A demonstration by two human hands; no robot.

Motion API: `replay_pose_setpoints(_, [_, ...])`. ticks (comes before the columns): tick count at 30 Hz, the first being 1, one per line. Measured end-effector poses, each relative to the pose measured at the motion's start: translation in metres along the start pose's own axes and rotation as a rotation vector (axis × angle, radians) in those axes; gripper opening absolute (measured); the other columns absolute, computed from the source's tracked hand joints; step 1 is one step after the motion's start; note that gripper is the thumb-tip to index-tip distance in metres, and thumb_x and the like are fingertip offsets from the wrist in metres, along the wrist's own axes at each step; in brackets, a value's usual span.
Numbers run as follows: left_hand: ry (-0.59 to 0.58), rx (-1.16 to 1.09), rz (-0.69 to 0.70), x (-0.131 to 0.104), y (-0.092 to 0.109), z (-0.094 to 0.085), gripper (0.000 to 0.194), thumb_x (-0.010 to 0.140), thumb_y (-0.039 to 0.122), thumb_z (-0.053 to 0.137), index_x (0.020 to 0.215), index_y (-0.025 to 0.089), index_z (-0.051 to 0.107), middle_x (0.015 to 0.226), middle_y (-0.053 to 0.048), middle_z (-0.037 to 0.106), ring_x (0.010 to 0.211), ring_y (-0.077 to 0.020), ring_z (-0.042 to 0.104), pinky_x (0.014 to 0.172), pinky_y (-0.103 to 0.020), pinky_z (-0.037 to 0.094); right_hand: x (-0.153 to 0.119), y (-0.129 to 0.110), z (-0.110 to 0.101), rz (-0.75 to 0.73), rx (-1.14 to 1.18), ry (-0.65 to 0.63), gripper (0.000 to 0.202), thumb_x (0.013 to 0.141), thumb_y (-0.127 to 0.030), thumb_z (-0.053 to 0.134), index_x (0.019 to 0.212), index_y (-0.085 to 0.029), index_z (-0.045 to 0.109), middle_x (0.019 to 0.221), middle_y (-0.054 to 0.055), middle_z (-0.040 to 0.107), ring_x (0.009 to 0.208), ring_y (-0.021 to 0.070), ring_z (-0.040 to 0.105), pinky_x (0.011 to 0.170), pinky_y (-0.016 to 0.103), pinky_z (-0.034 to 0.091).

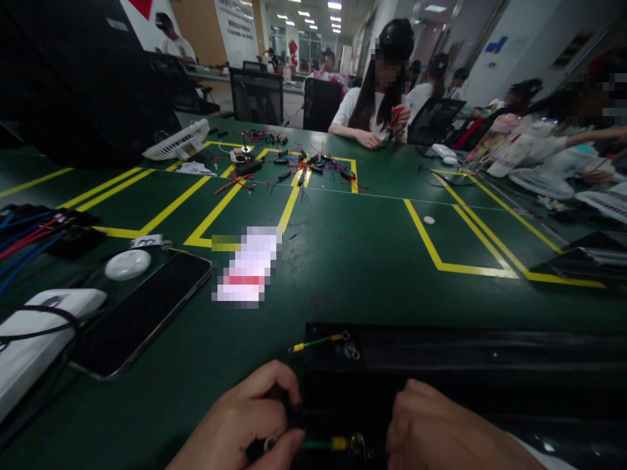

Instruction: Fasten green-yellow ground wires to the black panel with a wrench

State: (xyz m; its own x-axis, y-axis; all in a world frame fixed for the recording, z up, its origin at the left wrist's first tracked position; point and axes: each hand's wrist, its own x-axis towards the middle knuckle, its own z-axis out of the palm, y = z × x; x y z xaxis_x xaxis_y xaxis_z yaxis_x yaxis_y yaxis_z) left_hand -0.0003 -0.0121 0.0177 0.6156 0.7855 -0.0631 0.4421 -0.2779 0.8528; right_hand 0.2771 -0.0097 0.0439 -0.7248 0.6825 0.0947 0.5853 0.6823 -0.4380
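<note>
My left hand is at the bottom centre, its fingers closed near the left end of a black bar. A small dark item and a ring lie between finger and thumb, too dim to name. A green-yellow wire with a metal ring end runs right from these fingertips. My right hand is curled at the bottom right, over the dark parts; what it holds, if anything, is hidden. Beyond both hands lies a long black bar, with another green-yellow wire at its left end.
A black phone, a white oval object and a white device with a black cable lie at left. A blurred paper is ahead. Wire bundles lie farther back, where a person sits across the green table.
</note>
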Motion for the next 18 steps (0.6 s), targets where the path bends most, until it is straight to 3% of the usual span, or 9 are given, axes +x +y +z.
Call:
replay_pose_setpoints(2, [0.008, 0.014, 0.003, 0.000, 0.000, 0.000, 0.022, 0.093, 0.014, 0.050, 0.072, 0.018, 0.054, 0.102, 0.002, 0.053, 0.087, -0.0101, 0.059, 0.075, -0.016, 0.044, -0.001, 0.001, 0.006, 0.056, -0.042, -0.015, 0.028, 0.086, -0.028, 0.067, 0.062, -0.022, 0.053, 0.065, -0.001, 0.063, 0.061, 0.0170, 0.057, 0.057, 0.028, 0.044])
replay_pose_setpoints(5, [-0.018, 0.006, -0.008, 0.000, 0.001, -0.001, 0.024, 0.094, 0.013, 0.049, 0.070, 0.017, 0.053, 0.102, 0.001, 0.054, 0.088, -0.0104, 0.060, 0.076, -0.016, 0.045, 0.001, 0.002, 0.007, 0.076, 0.042, -0.165, 0.021, 0.082, -0.017, 0.069, 0.066, -0.022, 0.057, 0.075, -0.001, 0.068, 0.068, 0.0162, 0.061, 0.058, 0.024, 0.046])
replay_pose_setpoints(9, [-0.029, -0.025, -0.012, 0.001, 0.002, -0.002, 0.024, 0.095, 0.014, 0.048, 0.072, 0.018, 0.054, 0.103, 0.001, 0.054, 0.089, -0.0107, 0.059, 0.076, -0.017, 0.045, 0.012, -0.001, -0.009, 0.072, 0.015, -0.208, 0.022, 0.082, -0.024, 0.072, 0.066, -0.022, 0.058, 0.071, -0.002, 0.068, 0.067, 0.0177, 0.063, 0.060, 0.026, 0.047])
replay_pose_setpoints(13, [-0.002, -0.034, -0.025, 0.000, 0.002, -0.001, 0.023, 0.094, 0.012, 0.050, 0.072, 0.018, 0.053, 0.102, 0.001, 0.055, 0.088, -0.0106, 0.059, 0.077, -0.017, 0.044, 0.028, -0.009, -0.033, 0.027, 0.065, -0.336, 0.020, 0.084, -0.018, 0.073, 0.067, -0.021, 0.062, 0.072, -0.002, 0.071, 0.066, 0.0184, 0.066, 0.062, 0.029, 0.047])
replay_pose_setpoints(16, [0.011, -0.037, -0.006, 0.000, 0.001, 0.000, 0.024, 0.095, 0.012, 0.049, 0.072, 0.018, 0.054, 0.101, 0.002, 0.055, 0.089, -0.0104, 0.058, 0.077, -0.017, 0.044, 0.033, -0.011, -0.042, -0.031, 0.088, -0.264, 0.022, 0.081, -0.014, 0.076, 0.065, -0.020, 0.061, 0.068, -0.003, 0.071, 0.062, 0.0155, 0.063, 0.061, 0.028, 0.044])
replay_pose_setpoints(18, [0.005, -0.040, 0.002, 0.000, 0.001, 0.000, 0.024, 0.095, 0.012, 0.049, 0.073, 0.019, 0.055, 0.102, 0.002, 0.055, 0.090, -0.0104, 0.059, 0.078, -0.017, 0.044, 0.029, -0.008, -0.042, -0.068, 0.129, -0.121, 0.029, 0.090, -0.022, 0.069, 0.063, -0.020, 0.058, 0.065, -0.002, 0.068, 0.059, 0.0143, 0.060, 0.055, 0.027, 0.040])
